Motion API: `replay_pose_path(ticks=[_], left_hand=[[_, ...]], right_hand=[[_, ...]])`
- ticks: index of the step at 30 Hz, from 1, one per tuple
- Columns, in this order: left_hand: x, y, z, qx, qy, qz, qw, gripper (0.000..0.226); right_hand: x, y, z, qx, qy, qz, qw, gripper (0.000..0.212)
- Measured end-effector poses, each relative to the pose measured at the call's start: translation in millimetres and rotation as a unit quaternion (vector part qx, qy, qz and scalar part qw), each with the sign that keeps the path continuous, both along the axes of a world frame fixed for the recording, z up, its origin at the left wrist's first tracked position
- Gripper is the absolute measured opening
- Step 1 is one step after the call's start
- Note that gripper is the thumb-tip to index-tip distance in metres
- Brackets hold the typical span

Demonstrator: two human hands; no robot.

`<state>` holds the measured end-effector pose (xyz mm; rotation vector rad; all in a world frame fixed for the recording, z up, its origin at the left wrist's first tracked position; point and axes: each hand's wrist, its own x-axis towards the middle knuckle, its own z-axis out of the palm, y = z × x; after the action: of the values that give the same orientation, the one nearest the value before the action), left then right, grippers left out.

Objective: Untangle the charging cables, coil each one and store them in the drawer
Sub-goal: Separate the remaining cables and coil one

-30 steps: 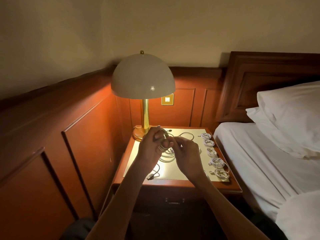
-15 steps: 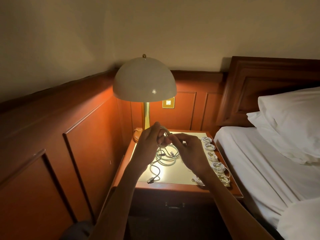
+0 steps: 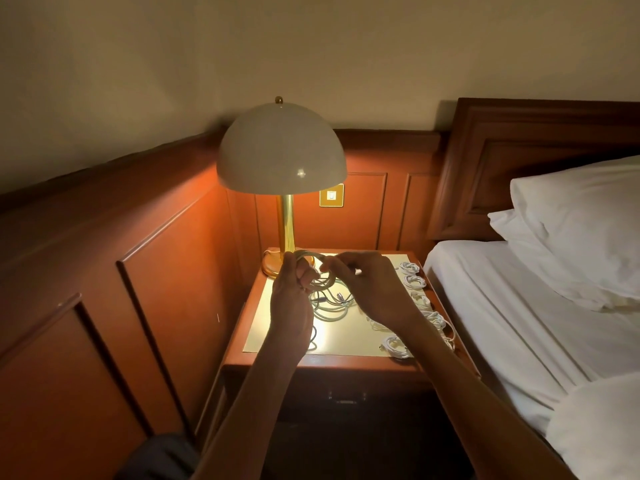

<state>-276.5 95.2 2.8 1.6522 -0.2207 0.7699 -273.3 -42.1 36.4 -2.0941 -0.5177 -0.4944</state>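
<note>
Above the nightstand (image 3: 346, 362), my left hand (image 3: 291, 303) grips a small coil of cable (image 3: 308, 255) at its top. My right hand (image 3: 370, 289) pinches the same cable just to the right of the coil. The cable's loose end hangs down into a tangle of cables (image 3: 329, 303) lying on the pale top between my hands. Several coiled white cables (image 3: 414, 282) lie in a row along the right edge of the top, some hidden by my right wrist. The drawer (image 3: 346, 398) below the top is closed, in shadow.
A lit lamp (image 3: 282, 157) with a dome shade and brass stem stands at the back left of the nightstand. Wood panelling runs along the left and back. A bed (image 3: 519, 323) with white sheets and pillows lies close on the right.
The view has shifted a little. Both hands kept winding the cable; the coil in my left hand has grown and the loose tangle on the top lies more bunched.
</note>
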Motion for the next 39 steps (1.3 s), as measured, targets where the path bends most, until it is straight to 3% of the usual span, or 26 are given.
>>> replay_pose_path(ticks=[7,8,9,10,12,14,16,20,22,24,26,29,33,36,39], left_hand=[[-3.1,-6.0,-3.4,-0.113,0.087,-0.078,0.987,0.030],[0.7,-8.4,-5.1,-0.171,0.095,-0.097,0.976,0.030],[8.3,-10.3,-11.5,-0.260,0.121,-0.175,0.942,0.036],[10.6,-11.0,-12.3,-0.281,0.181,-0.287,0.898,0.046],[17.6,-6.8,-28.4,-0.221,0.171,-0.267,0.922,0.046],[14.4,-11.1,-29.5,-0.329,0.147,-0.277,0.891,0.025],[6.0,-14.3,-23.9,-0.341,0.151,-0.219,0.902,0.030],[1.3,-4.0,-20.5,-0.120,0.219,-0.151,0.956,0.052],[3.9,3.7,-24.6,0.058,0.126,-0.088,0.986,0.063],[7.3,9.0,-24.9,0.240,0.004,-0.074,0.968,0.056],[9.3,11.3,-21.8,0.319,-0.033,-0.126,0.939,0.046],[10.3,12.8,-18.8,0.350,-0.021,-0.194,0.916,0.044],[11.5,8.6,-22.8,0.289,0.031,-0.264,0.920,0.043],[8.7,-1.0,-19.5,0.236,0.062,-0.254,0.936,0.034],[1.2,-10.7,-15.6,0.274,-0.010,-0.193,0.942,0.029]], right_hand=[[-0.4,2.5,-4.0,0.017,0.030,0.022,0.999,0.029],[0.8,1.1,-3.2,0.032,0.056,0.029,0.997,0.029],[0.3,0.0,-2.3,0.044,0.086,0.042,0.994,0.031],[-0.5,-0.6,-2.0,0.045,0.105,0.052,0.992,0.034],[-0.6,-2.5,-4.1,0.014,0.075,0.047,0.996,0.038],[2.5,-6.4,-7.0,-0.026,0.025,0.023,0.999,0.038],[7.6,-12.3,-8.4,-0.057,0.016,0.016,0.998,0.037],[16.4,-28.1,-11.5,-0.119,0.020,0.030,0.992,0.030],[19.6,-35.9,-12.3,-0.155,0.004,0.056,0.986,0.028],[21.7,-42.8,-12.0,-0.189,-0.017,0.093,0.977,0.034],[22.8,-48.0,-11.0,-0.211,-0.024,0.119,0.970,0.041],[23.8,-55.8,-9.7,-0.218,-0.007,0.158,0.963,0.035],[24.3,-62.7,-8.3,-0.189,0.032,0.183,0.964,0.033],[26.9,-71.8,-9.8,-0.129,0.066,0.162,0.976,0.024],[23.4,-82.9,-10.2,-0.045,0.090,0.159,0.982,0.017]])
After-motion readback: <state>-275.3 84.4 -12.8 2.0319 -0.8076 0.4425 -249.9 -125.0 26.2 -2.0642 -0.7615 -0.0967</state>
